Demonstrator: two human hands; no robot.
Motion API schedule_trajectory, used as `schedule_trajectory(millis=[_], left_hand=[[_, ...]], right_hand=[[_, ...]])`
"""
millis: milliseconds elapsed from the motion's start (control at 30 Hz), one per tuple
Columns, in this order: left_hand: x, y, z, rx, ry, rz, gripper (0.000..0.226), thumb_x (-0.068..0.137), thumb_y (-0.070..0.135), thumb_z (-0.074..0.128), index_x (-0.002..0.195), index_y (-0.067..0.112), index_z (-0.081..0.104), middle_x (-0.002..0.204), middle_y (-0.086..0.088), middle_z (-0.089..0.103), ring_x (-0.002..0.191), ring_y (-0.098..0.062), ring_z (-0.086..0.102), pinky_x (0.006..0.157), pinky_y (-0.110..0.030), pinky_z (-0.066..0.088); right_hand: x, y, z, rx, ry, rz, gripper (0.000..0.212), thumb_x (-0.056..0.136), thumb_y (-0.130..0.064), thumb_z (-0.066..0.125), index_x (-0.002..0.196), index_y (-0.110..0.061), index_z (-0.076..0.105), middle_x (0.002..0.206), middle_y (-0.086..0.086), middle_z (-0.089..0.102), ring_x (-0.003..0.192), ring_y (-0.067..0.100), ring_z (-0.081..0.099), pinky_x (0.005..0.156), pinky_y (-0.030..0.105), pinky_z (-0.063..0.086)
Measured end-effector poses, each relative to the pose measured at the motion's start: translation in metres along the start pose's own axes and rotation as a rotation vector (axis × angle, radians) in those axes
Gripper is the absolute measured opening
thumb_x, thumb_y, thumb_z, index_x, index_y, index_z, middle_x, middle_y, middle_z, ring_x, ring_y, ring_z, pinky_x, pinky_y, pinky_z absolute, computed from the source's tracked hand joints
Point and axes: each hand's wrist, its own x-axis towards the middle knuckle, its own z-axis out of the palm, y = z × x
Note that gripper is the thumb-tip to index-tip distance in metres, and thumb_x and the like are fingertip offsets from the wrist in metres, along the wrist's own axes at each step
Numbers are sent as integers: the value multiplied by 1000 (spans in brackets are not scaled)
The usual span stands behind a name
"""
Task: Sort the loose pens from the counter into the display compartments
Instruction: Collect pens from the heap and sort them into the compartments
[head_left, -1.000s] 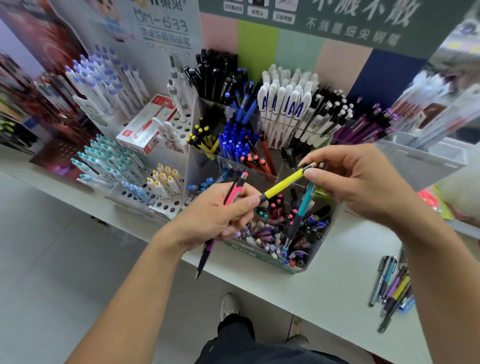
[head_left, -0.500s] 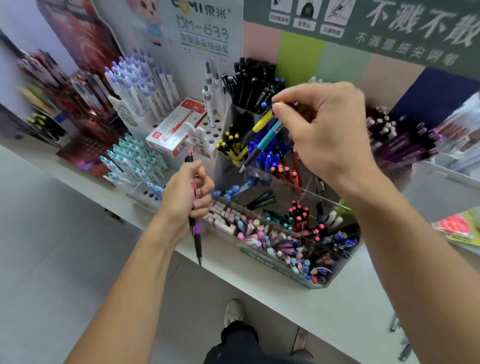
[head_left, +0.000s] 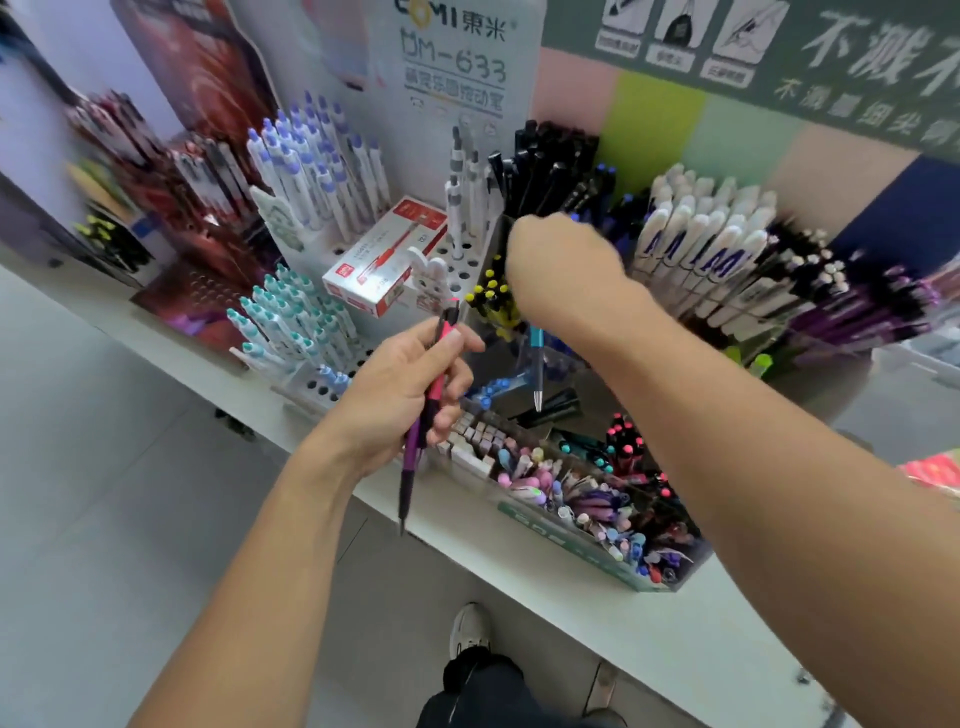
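1. A red and white box (head_left: 385, 267) lies tilted on the white peg rack (head_left: 332, 244), left of the clear display.
2. A small white rabbit figure (head_left: 431, 280) stands just beside the box.
3. A green sign (head_left: 810, 57) with white Chinese characters hangs above the pens.
4. A white shoe (head_left: 469, 631) rests on the grey floor (head_left: 104, 493) below the counter edge.

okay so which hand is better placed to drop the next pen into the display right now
The right hand. It is already over the yellow-capped pens in the display, with a teal pen hanging tip-down under it. The left hand holds pink and purple pens nearer the counter edge.
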Motion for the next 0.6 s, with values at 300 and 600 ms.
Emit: schedule_trajectory(millis=[300,600], left_hand=[[14,9,21,106,93,73,26,103,36,47,103,18,67,58,0,34,37,-9,25,38,-16,21],[9,1,37,-62,20,-47,28,107,18,30,95,10,54,60,-1,38,37,-6,25,34,-16,20]], right_hand=[[-31,11,1,-56,-26,-97,18,94,0,53,110,-9,56,118,15,61,106,38,61,70,39,39],[-61,59,-6,248,66,-155,21,104,-12,45,111,-15,64,100,-1,66,90,12,62,78,30,50]])
